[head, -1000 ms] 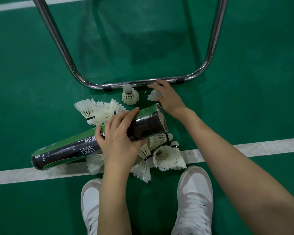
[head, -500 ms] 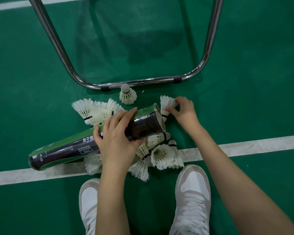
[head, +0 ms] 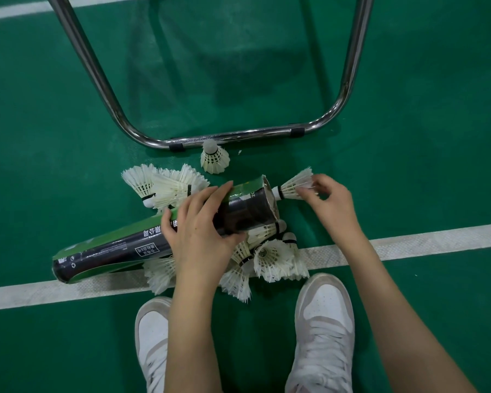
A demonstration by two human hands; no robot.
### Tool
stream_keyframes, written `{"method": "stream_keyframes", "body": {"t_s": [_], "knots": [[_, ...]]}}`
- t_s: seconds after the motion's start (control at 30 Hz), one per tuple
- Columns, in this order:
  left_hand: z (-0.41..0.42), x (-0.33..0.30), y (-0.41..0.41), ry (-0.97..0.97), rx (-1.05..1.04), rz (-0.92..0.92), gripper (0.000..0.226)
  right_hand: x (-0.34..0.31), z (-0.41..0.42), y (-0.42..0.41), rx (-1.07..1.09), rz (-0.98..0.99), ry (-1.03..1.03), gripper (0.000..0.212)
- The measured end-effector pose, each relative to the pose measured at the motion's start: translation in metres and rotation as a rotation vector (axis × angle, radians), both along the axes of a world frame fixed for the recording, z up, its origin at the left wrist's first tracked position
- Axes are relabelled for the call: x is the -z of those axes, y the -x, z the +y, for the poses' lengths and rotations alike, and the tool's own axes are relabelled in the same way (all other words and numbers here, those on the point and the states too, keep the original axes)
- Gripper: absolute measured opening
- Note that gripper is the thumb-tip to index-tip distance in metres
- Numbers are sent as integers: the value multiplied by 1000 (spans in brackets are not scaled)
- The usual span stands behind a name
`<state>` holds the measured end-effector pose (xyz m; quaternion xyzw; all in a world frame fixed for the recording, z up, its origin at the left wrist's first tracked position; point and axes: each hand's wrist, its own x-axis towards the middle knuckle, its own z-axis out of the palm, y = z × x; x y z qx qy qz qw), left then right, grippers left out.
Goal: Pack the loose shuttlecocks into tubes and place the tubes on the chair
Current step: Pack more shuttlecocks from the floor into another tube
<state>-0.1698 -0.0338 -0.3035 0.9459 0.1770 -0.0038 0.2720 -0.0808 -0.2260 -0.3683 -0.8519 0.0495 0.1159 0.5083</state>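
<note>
Head view, looking down at a green court floor (head: 408,137) crossed by a white line (head: 437,239). Left hand (head: 201,234) wrapped over a black-and-green shuttlecock tube (head: 119,248), fingers curled across its top and thumb underneath, gripping it near the open end. Tube lying aslant, closed end down at the near left, open mouth raised toward the right. Right hand (head: 332,205) just right of that mouth, fingertips pinching the feather skirt of a shuttlecock (head: 294,187), cork tip pointed left and right at the rim of the tube's opening; whether the cork is past the rim, cannot tell.

Loose shuttlecocks all around: a cluster (head: 165,188) on the far left side of the tube, partly hidden behind the left hand; another heap (head: 270,259) under and near the open end, lying on the white line; a few more feathers (head: 159,273) showing beneath the tube's middle. One single shuttlecock (head: 214,158) standing on its skirt, cork up, just beside the chrome chair frame (head: 238,136), whose U-shaped tubular base rests on the floor at the far side. Two white sneakers (head: 323,321) at the near edge, toes pointing at the pile.
</note>
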Motion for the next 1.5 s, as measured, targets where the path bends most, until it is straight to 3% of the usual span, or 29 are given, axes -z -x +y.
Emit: {"method": "stream_keyframes", "body": {"t_s": [0.17,0.4,0.6,0.77,1.5], "knots": [[1,0,-1,-3,5,7,79,-36,-13,17,94,-50,-189,13],[1,0,1,-10,13,11,80,-59,4,37,31,21,-358,5],[0,1,1,-15,13,5,80,-64,34,50,-163,120,-346,12],[0,2,1,-22,4,-15,75,-67,50,55,-201,109,-229,30],[0,-1,2,-13,15,-17,78,-66,53,53,-250,124,-290,32]]}}
